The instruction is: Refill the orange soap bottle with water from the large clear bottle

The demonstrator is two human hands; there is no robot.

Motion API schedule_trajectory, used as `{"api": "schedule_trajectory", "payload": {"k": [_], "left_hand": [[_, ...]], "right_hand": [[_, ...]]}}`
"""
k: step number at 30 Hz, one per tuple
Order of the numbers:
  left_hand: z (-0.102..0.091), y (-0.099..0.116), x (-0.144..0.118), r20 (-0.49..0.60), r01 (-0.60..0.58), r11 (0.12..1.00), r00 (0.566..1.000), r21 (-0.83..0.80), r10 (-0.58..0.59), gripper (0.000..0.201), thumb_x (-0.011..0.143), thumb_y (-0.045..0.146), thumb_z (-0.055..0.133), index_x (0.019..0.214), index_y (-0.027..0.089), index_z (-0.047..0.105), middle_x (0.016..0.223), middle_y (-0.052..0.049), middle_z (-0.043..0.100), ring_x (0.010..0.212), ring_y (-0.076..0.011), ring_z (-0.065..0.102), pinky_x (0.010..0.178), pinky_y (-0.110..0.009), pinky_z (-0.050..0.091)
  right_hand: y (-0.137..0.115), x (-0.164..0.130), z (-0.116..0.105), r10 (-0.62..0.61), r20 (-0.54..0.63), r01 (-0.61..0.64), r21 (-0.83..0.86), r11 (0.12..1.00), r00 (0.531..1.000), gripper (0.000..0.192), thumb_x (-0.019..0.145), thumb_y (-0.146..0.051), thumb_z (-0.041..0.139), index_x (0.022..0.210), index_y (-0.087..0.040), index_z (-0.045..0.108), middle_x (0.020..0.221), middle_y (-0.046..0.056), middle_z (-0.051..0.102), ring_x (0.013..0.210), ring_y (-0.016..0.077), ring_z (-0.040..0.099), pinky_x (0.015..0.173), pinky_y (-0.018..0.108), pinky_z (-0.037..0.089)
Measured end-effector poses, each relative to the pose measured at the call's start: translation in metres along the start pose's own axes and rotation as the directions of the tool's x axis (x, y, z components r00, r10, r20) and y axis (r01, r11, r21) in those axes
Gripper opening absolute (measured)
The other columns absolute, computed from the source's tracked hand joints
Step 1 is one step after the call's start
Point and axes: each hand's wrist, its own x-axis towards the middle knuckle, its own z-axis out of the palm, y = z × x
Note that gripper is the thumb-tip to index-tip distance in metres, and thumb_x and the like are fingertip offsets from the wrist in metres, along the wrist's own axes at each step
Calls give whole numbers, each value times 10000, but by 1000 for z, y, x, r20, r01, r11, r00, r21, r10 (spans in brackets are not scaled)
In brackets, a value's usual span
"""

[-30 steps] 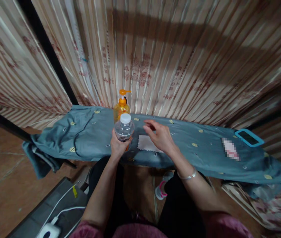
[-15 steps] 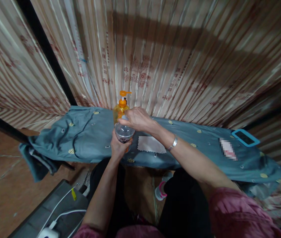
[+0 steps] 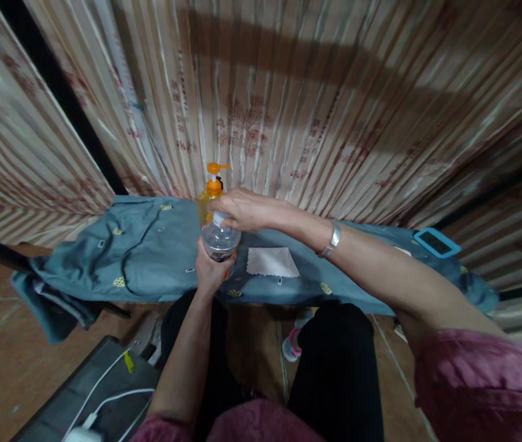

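Note:
A clear plastic bottle [image 3: 221, 239] with a dark-lettered label stands upright before me, its lower part hidden by my fingers. My left hand [image 3: 210, 270] is closed around its body. At the top, my right hand [image 3: 241, 210] pinches the white bottle cap [image 3: 219, 218], which still sits at the bottle's neck. Right behind them is a yellow pump bottle [image 3: 213, 185] with an orange pump head, partly covered by my right hand. A pale cloth [image 3: 272, 262] with zigzag edges lies flat to the right of the bottle.
A teal patterned cloth [image 3: 150, 245] covers the narrow table against a curtain [image 3: 251, 92]. A blue-framed device [image 3: 437, 242] lies at the right end. Lower left, a dark surface [image 3: 72, 393] carries white cables. A pink-and-white object [image 3: 292, 345] is on the floor.
The view has shifted slightly, so the table things sit further left. My right wrist has turned and its forearm swung outward, leaving more of the white cap showing. My left hand keeps its hold.

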Motion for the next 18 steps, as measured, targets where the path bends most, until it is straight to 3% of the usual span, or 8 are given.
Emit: {"api": "schedule_trajectory", "payload": {"k": [3, 6, 8, 10, 12, 14, 18], "left_hand": [[2, -4, 1, -22, -16, 1000, 1000, 13, 16, 849, 537, 302, 846, 1298, 195, 487, 1129, -80, 714, 1000, -260, 704, 859, -352, 567], [2, -5, 2, -39, -26, 1000, 999, 18, 26, 848, 528, 289, 853, 1288, 185, 492, 1130, -92, 718, 1007, -269, 709, 868, -358, 574], [1, -5, 2, -34, -29, 999, 999, 17, 30, 846, 528, 295, 854, 1284, 174, 496, 1159, -107, 713, 1041, -281, 705, 894, -371, 573], [0, -5, 2, -27, -30, 999, 999, 18, 30, 850, 533, 310, 855, 1289, 167, 493, 1188, -118, 706, 1082, -291, 695, 925, -385, 567], [0, -6, 2, -29, -29, 999, 999, 31, 30, 864, 535, 322, 858, 1300, 165, 487, 1207, -125, 700, 1115, -300, 685, 953, -399, 559], [1, -8, 1, -37, -34, 998, 999, 49, 36, 877, 537, 326, 862, 1311, 168, 481, 1220, -129, 696, 1134, -306, 680, 970, -410, 552], [3, -11, 2, -36, -48, 997, 998, 62, 50, 875, 547, 329, 864, 1316, 175, 475, 1228, -130, 690, 1140, -306, 679, 970, -411, 555]], "right_hand": [[5, -2, -1, 25, -43, -21, 86, 996, 999, 309, 842, 43, 555, 1128, -9, 661, 997, 188, 710, 873, 258, 605, 692, 342, 318], [17, -3, -2, 79, -154, -45, 213, 976, 985, 318, 791, 57, 589, 1088, -37, 656, 844, 78, 615, 731, 192, 489, 688, 338, 310], [29, -10, 4, 168, -261, -64, 364, 929, 950, 292, 782, -3, 658, 1058, -92, 627, 779, 7, 535, 686, 164, 452, 696, 330, 342], [43, -26, 22, 297, -337, -55, 574, 817, 894, 226, 795, -175, 689, 982, -148, 567, 786, 1, 547, 715, 169, 521, 702, 319, 432], [58, -56, 54, 459, -325, -60, 761, 647, 827, 322, 788, -403, 658, 975, -167, 542, 846, 35, 609, 779, 189, 615, 743, 346, 513], [72, -94, 96, 645, -257, -123, 867, 482, 719, 443, 750, -542, 678, 965, -178, 546, 812, 38, 648, 744, 200, 649, 733, 382, 547], [91, -173, 181, 907, -100, -314, 918, 243, 410, 212, 907, -370, 665, 898, -179, 575, 737, -16, 615, 684, 170, 647, 715, 376, 588]]}}
